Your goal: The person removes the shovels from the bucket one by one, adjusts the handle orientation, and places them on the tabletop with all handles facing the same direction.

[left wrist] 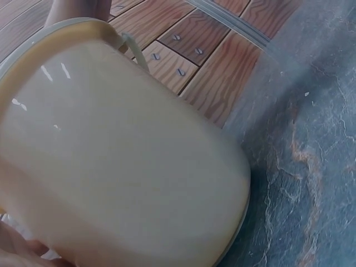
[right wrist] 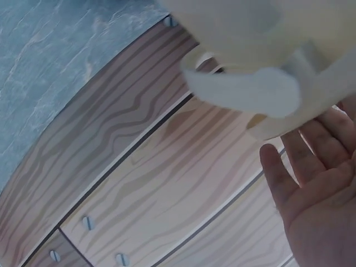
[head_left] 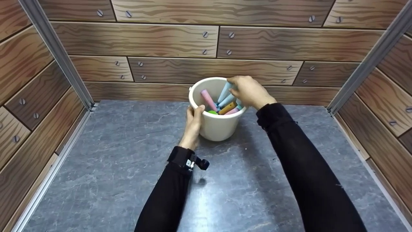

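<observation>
A cream plastic bucket [head_left: 220,127] stands on the grey marbled surface near the back wall. My left hand [head_left: 193,124] grips its front left rim, thumb over the edge and fingers against the outer wall. Over the right rim, my right hand [head_left: 249,91] pinches the upper end of a light blue stick [head_left: 224,92] that slants down into the bucket. Around it lie a pink stick [head_left: 208,100], another light blue stick, a brownish-yellow piece [head_left: 227,108] and a green piece [head_left: 212,112]. In the right wrist view, several fingers [right wrist: 278,172] reach out beside the rim.
Wood-plank-patterned walls [head_left: 173,42] enclose the surface [head_left: 128,161] at the back and both sides. Grey metal posts [head_left: 61,54] stand at the back corners. The bucket's pale handle [right wrist: 239,92] hangs at its side in the right wrist view.
</observation>
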The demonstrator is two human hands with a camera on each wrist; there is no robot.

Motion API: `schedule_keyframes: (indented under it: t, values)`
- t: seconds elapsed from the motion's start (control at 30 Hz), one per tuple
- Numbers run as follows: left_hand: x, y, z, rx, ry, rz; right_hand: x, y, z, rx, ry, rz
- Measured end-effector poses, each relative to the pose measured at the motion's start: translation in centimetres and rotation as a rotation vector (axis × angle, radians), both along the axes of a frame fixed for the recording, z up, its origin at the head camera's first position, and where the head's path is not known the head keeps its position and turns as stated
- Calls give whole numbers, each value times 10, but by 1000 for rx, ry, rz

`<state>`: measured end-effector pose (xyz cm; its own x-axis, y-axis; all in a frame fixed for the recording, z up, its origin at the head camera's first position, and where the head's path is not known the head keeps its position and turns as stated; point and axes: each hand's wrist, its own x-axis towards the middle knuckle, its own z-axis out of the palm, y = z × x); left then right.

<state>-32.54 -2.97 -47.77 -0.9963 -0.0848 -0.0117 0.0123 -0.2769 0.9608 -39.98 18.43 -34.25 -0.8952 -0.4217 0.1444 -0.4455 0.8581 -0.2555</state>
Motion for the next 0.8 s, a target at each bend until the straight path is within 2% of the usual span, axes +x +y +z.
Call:
schedule_keyframes:
  t: [0.23,0.47,0.8]
  values:
    - [0,1,0,0,-2,1,8,-15,2,-39,16,34]
    - [1,1,-1,-4,-4,3,15,-21,-1,4,-80,35]
    - [1,1,-1,-16,7,0,15,-18,4,6,-47,38]
